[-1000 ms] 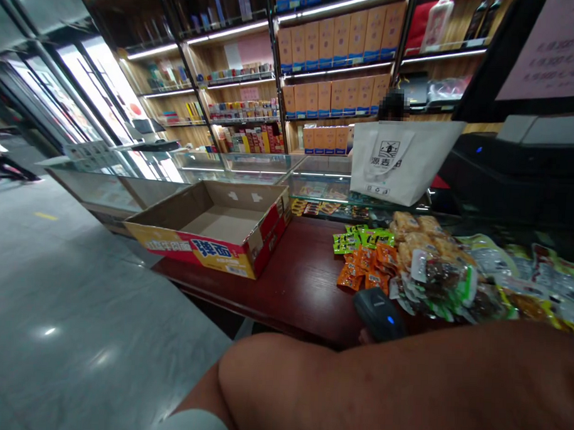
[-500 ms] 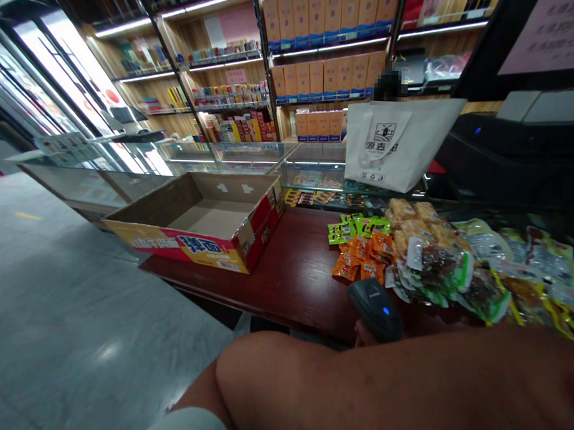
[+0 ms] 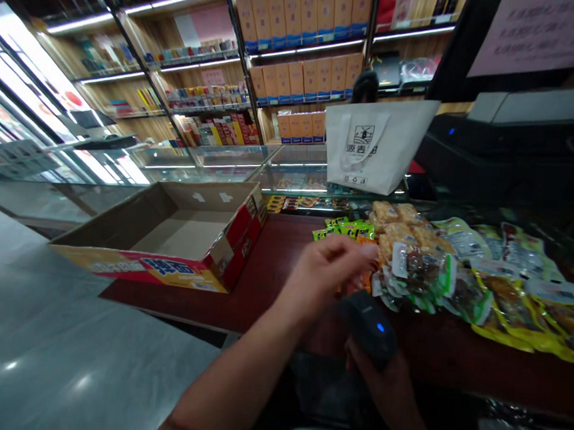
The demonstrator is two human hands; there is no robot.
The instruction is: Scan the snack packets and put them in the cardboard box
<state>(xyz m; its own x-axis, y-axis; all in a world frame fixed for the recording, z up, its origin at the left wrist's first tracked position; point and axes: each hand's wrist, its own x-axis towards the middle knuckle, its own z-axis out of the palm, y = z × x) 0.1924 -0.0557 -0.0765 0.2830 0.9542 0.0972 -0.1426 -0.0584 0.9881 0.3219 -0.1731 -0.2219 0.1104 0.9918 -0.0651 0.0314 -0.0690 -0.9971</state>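
Observation:
My right hand (image 3: pixel 385 375) is wrapped around the handle of a dark barcode scanner (image 3: pixel 368 327) with a blue light, low over the counter. My left hand (image 3: pixel 325 266) reaches out above a pile of small orange snack packets (image 3: pixel 364 281), partly covering them. Its fingers are bent and a little apart, slightly blurred, and I see nothing held in them. Behind it lie green snack packets (image 3: pixel 347 228). Clear bags of golden-brown food (image 3: pixel 399 234) and vacuum packs with green edges (image 3: pixel 424 270) lie to the right of the hand.
An open, shallow cardboard box (image 3: pixel 172 270) stands on the left of the dark red counter (image 3: pixel 278 258). A white carrier bag (image 3: pixel 378 143) stands behind the snacks. Yellow-edged packs (image 3: pixel 514 311) lie at the right. Part of a person's head (image 3: pixel 365 86) shows behind the bag.
My left arm, which stretched across the foreground to the right, has drawn back, and its hand is now over the orange packets. The scanner stays in my right hand. The view has shifted slightly right.

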